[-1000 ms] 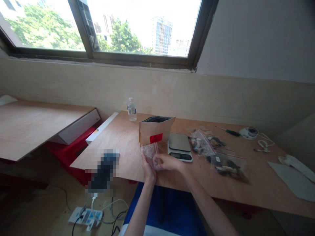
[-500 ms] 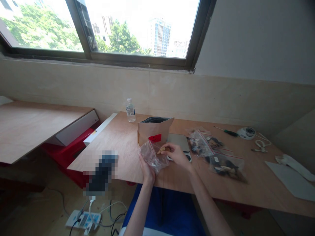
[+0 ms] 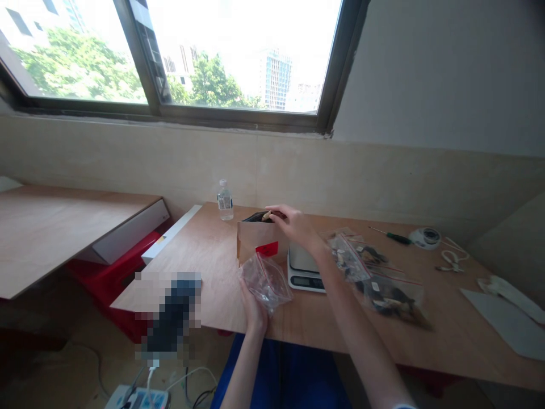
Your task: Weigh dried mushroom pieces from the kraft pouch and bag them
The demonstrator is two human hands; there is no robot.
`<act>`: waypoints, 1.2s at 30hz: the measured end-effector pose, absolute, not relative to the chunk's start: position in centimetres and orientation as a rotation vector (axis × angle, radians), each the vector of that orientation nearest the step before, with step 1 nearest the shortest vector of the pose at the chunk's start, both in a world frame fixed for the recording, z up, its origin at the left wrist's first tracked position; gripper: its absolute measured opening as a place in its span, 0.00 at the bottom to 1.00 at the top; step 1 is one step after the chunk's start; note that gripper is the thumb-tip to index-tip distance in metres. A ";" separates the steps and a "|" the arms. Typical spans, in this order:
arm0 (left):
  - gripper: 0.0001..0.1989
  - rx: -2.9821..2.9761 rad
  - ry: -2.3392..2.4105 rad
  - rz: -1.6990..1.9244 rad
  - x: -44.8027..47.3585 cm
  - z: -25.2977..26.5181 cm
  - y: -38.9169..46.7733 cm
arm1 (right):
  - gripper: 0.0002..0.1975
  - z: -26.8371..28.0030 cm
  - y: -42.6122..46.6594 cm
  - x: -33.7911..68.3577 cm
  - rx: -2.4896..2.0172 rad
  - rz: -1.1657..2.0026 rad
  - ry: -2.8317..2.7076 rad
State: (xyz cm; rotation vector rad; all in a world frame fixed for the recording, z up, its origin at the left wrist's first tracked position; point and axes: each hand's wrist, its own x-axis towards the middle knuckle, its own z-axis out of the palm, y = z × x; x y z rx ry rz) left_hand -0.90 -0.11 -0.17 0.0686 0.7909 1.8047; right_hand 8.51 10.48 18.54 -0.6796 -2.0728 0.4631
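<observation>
Our right hand (image 3: 297, 227) has thumb and fingers pinched on a small tan piece (image 3: 266, 216), which we hold at the mouth of the open kraft pouch (image 3: 255, 238). Pouch stands upright on the wood-topped table (image 3: 200, 244). Our left hand (image 3: 254, 311) grips a clear zip bag (image 3: 268, 287), most fingers hidden behind the plastic; bag is in front of the pouch, just below its red label (image 3: 267, 249). Digital scale (image 3: 304, 282) sits right of the pouch, partly behind our right forearm. Farther right we have zip bags (image 3: 395, 298) with dark and tan pieces. Beyond those: green-handled screwdriver (image 3: 398, 238), white dome camera (image 3: 424, 238). Clear bottle (image 3: 225, 203) stands behind-left of the pouch.
</observation>
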 end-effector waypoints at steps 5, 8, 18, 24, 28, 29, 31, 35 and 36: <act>0.27 0.134 0.795 1.818 -0.8 0.0 -0.2 | 0.13 17.1 6.2 9.3 -0.769 0.276 -1.862; 0.26 0.232 0.799 1.838 -0.5 0.6 -0.3 | 0.14 13.8 3.3 9.1 -0.953 0.389 -1.843; 0.21 0.884 1.469 1.704 -1.2 0.8 -1.9 | 0.13 5.2 2.3 9.0 -1.251 0.771 -1.552; 0.17 1.226 1.616 1.497 -3.1 2.3 -1.5 | 0.17 2.7 1.2 8.8 -1.308 0.682 -1.379; 0.15 1.375 1.713 1.323 -5.2 2.3 -1.1 | 0.16 0.9 0.8 9.8 -1.332 0.700 -1.389; 0.15 1.396 1.753 1.281 -5.8 2.2 -1.1 | 0.16 0.8 0.8 10.6 -1.334 0.666 -1.396; 0.14 1.423 1.855 1.223 -6.7 2.0 -1.3 | 0.14 0.9 1.0 13.1 -1.348 0.528 -1.406; 0.21 1.452 2.124 1.245 -6.6 2.5 -2.2 | 0.13 2.1 2.3 20.6 -1.439 0.113 -1.424; 0.22 1.508 2.196 1.231 -6.1 2.7 -2.5 | 0.13 2.4 2.9 22.5 -1.498 -0.007 -1.404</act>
